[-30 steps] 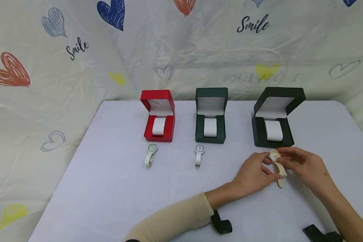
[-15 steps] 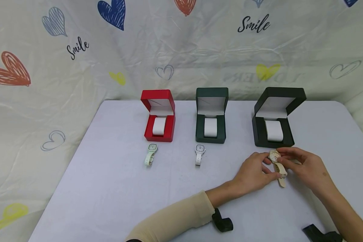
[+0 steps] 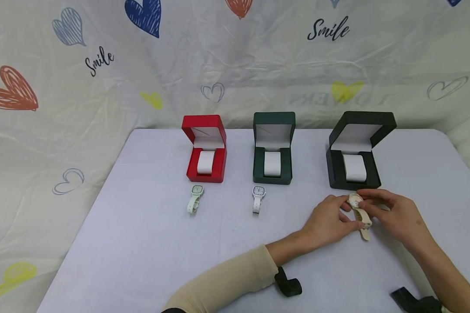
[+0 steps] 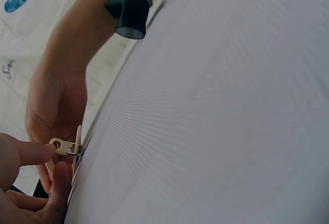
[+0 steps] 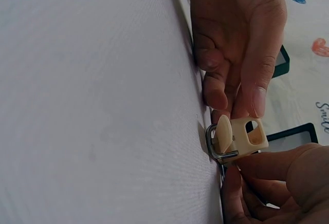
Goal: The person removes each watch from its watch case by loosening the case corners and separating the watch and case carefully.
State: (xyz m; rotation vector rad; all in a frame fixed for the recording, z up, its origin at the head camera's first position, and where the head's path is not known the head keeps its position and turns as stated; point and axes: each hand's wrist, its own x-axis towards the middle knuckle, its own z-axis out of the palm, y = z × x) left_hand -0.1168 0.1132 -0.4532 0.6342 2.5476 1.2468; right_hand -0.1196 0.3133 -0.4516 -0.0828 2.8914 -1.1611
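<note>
A beige wristwatch (image 3: 363, 216) is held just in front of the black watch box (image 3: 334, 176). My left hand (image 3: 329, 221) pinches it from the left, thumb at the strap near the buckle. From the right, my right hand (image 3: 397, 216) grips it close to the round dial, part of which its fingers cover. The metal buckle (image 5: 221, 155) and a beige strap loop (image 5: 255, 135) show between both hands in the right wrist view. In the left wrist view the buckle (image 4: 75, 151) appears past the thumb and finger, with the strap end sticking up beside it.
An open red box (image 3: 191, 167) and an open green box (image 3: 258, 169) stand to the left, each with a white cushion. Before them lie a pale green watch (image 3: 195, 200) and a white watch (image 3: 258, 200). A white cloth covers the table (image 3: 149, 243).
The beige strap's loose end has shifted slightly to the right. Both hands keep nearly the same place and hold on the watch.
</note>
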